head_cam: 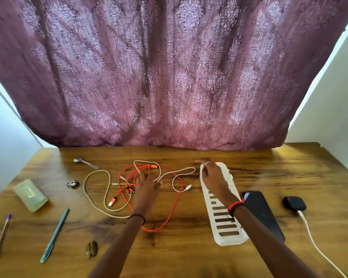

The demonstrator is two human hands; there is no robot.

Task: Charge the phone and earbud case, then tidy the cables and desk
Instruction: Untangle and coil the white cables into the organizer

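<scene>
A: What is on the desk [189, 257]?

B: It is a wooden desk seen from above, with a purple patterned curtain [169, 77] hanging behind its far edge; in the middle lies a loose tangle: a red cable [173, 213] in wide loops, a thin white cable [181, 171] curling through it toward the right, and a beige braided cable [92, 197] looping out to the left.

A: Where are the hands?

B: Both arms reach forward from the bottom edge; the left hand [147, 187] lies on the tangle, fingers straight and a little spread, the thin white cable passing just beside the thumb; the right hand [213, 177] rests on the far end of a white slotted tray [225, 231], thumb along the tray's left rim, fingers stretched out and blurred past its far corner; neither hand curls round anything.

A: And the phone and earbud case?

B: The phone [263, 213] lies flat, screen dark, just beside the tray's right side, partly hidden by the right forearm; whether a cable enters it I cannot tell; the earbud case [294, 205], dark and rounded, sits right of the phone, apart from it; a white charger cable [313, 241] is plugged into its near side and runs off the bottom right corner.

A: Anything else?

B: All on the left: a pale green translucent box [30, 194]; a teal pen [54, 235] and a purple pen [0, 241] near the front; a small brown object [92, 252], too small to identify; a metal ring [72, 184] beside the beige loop; a small silvery spoon-like piece [85, 163] near the far edge.
</scene>
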